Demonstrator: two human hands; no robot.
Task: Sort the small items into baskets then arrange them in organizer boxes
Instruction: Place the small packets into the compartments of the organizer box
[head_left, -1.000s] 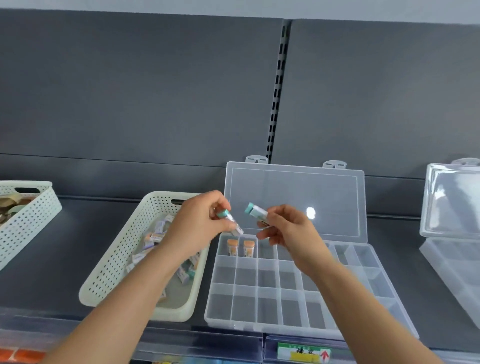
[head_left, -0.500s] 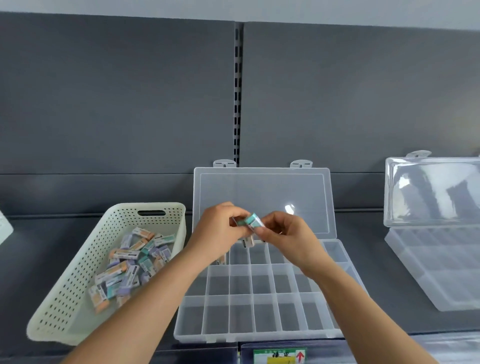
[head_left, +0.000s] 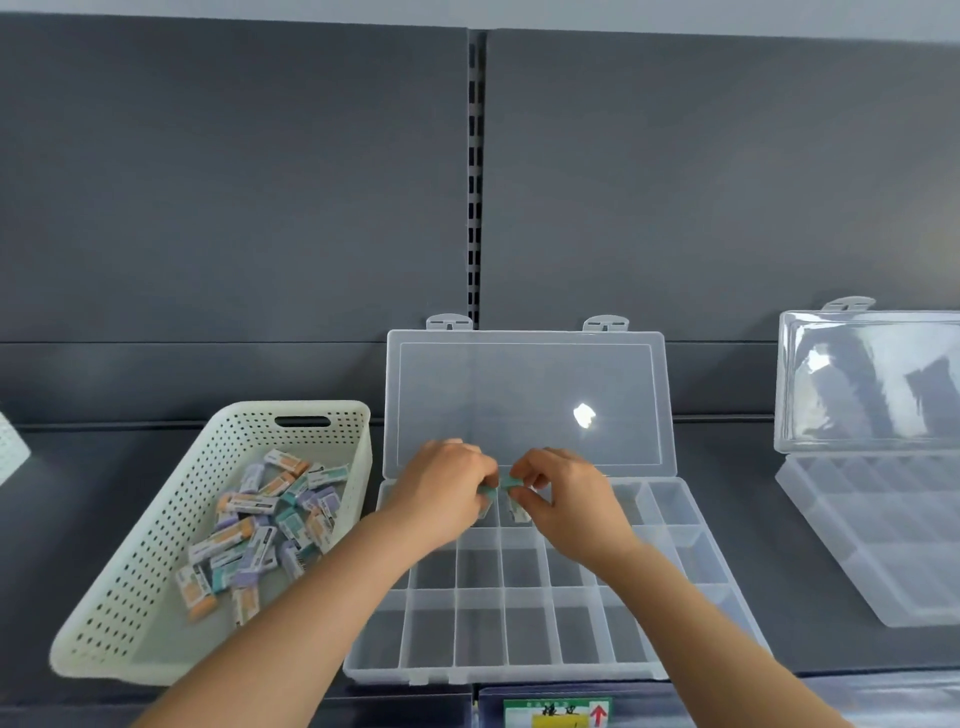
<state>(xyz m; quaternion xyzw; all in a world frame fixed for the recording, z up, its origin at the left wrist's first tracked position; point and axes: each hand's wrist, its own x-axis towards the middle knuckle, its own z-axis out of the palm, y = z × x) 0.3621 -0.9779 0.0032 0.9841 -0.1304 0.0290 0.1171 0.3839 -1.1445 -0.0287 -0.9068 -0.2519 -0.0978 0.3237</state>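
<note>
A clear organizer box (head_left: 524, 631) with its lid up stands on the shelf in front of me. My left hand (head_left: 441, 491) pinches a small teal-ended eraser (head_left: 487, 506) over the box's back row. My right hand (head_left: 563, 493) pinches a second teal-ended eraser (head_left: 514, 501) right beside it, standing upright in a back compartment. The two hands almost touch. A cream perforated basket (head_left: 130, 582) to the left holds several erasers (head_left: 260, 525) in orange, teal and purple wrappers.
A second clear organizer box (head_left: 883, 551) with its lid up stands at the right. The corner of another perforated basket (head_left: 10, 452) shows at the far left edge. A dark grey back panel rises behind. A price label (head_left: 556, 713) sits on the shelf's front edge.
Both hands have come down from above the box to its back row, bringing the two erasers close together. My view has shifted left, so the basket's contents show fully.
</note>
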